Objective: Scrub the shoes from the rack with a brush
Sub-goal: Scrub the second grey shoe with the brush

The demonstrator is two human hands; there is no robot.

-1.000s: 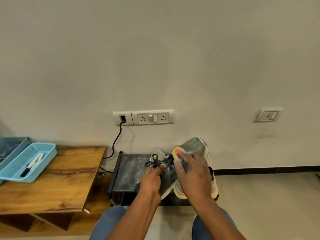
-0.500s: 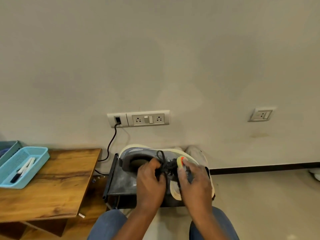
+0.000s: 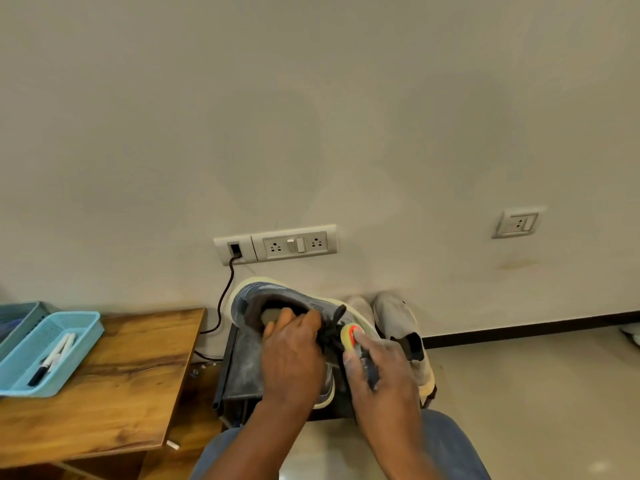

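Both hands are working over the dark shoe rack (image 3: 242,368): the left hand (image 3: 292,358) is gripping the grey sneaker (image 3: 277,296) at its collar, fingers curling over the edge by the black laces (image 3: 334,329), holding it tilted above the rack's top. Right hand (image 3: 379,367) is curling around a brush (image 3: 349,336) with a yellow-and-orange end, pressing it against the sneaker's side just beside the laces. A light grey shoe (image 3: 398,323) is lying on the rack at right, while a blue basket (image 3: 52,355) holding markers (image 3: 52,355) is sitting on the wooden worktop (image 3: 114,393) at left.
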